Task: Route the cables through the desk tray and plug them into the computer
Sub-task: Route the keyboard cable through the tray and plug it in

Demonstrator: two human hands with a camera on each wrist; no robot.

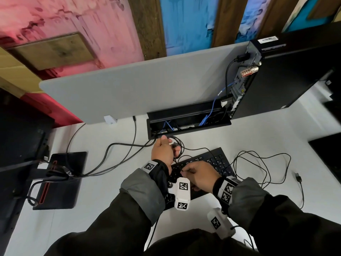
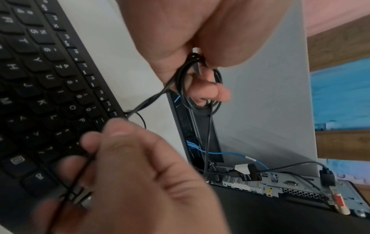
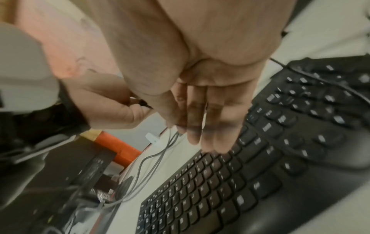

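Our left hand grips a coiled black cable just in front of the desk tray. Our right hand pinches its strand over the keyboard; the computer stands beyond, rightward.

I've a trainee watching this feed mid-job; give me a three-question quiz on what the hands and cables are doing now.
1. True or false: the left hand holds a coiled thin black cable.
2. The right hand works above which item? A) black keyboard B) black desktop computer C) black desk cable tray
3. What colour is the network cable that runs from the tray to the computer?

Key: 1 true; 2 A; 3 blue.
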